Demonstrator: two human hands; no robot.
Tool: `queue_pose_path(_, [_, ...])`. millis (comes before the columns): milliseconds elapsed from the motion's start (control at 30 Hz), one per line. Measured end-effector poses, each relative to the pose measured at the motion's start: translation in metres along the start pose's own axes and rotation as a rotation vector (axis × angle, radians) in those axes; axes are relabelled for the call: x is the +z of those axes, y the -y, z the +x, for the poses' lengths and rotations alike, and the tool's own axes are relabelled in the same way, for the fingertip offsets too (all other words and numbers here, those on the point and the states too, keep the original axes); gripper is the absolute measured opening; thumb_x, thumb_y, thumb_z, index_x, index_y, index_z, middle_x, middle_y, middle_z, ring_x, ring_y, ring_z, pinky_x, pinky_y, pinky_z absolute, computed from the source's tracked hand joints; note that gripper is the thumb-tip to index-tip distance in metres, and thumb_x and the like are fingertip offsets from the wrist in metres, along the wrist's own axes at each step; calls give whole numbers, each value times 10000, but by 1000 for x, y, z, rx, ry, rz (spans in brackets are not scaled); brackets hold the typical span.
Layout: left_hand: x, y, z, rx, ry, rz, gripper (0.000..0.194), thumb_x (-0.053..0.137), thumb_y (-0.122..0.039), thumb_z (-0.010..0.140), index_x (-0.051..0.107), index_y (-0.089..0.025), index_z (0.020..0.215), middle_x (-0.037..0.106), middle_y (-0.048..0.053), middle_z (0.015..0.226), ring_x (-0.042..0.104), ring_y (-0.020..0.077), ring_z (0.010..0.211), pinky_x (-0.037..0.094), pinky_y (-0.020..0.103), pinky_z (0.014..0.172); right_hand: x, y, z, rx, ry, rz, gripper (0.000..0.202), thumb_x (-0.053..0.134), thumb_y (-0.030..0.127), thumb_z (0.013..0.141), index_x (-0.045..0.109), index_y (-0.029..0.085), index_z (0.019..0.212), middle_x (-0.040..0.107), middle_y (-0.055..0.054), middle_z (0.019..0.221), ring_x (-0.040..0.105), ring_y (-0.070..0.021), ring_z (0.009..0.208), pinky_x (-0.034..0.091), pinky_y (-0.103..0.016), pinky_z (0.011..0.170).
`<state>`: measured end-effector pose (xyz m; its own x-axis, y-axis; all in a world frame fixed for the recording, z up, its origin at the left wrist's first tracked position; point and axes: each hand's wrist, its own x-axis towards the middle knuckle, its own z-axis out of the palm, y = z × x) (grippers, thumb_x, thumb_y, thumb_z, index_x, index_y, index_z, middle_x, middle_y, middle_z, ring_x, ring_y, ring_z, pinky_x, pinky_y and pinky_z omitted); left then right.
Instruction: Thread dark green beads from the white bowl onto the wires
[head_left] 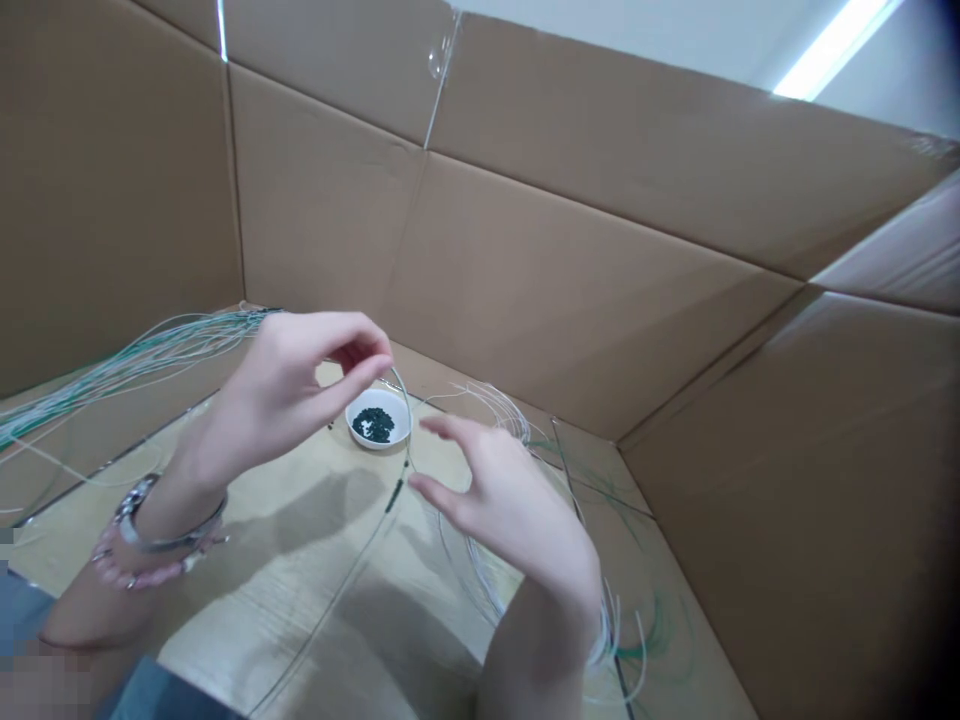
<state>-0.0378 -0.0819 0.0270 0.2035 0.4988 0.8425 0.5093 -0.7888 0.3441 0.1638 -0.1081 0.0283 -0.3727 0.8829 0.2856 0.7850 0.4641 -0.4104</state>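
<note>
My left hand (pixel 307 385) pinches the upper end of a thin pale wire (pixel 410 410) between thumb and fingertips. From there the wire curves down and runs toward the lower left. Partway along it sits a short dark sleeve (pixel 394 496), with a smaller dark piece just above. My right hand (pixel 487 480) is beside the wire, thumb and forefinger spread apart with nothing visible between them. Behind the wire stands a small white bowl (pixel 355 435) holding many tiny dark green pieces (pixel 374 425).
Tall cardboard walls (pixel 562 250) enclose the work surface (pixel 300 560). A long bundle of green and white wires (pixel 150 350) lies at the left. More loose white wires (pixel 502 405) spread behind and under my right arm, with green-ended ones (pixel 637 640) at the right.
</note>
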Motion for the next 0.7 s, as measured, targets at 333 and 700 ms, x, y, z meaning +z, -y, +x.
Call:
queue_pose_path(333, [14,9,7,-79,92,-156,154,577,-250,849,631,-150,745,646,-1,658,561,85,575,418,173,545,29,6,33,-74,-190,787,222,501,404,895,511,191,832,555,44,667,538,-59,586,465,-182,546])
queue_pose_path(700, [15,71,11,-450,848,178,246,500,-347,886,652,-157,927,687,39,877,621,143,792,448,225,668,29,1,37,-98,-337,927,172,542,361,862,492,206,807,475,60,668,475,-37,495,481,-177,494])
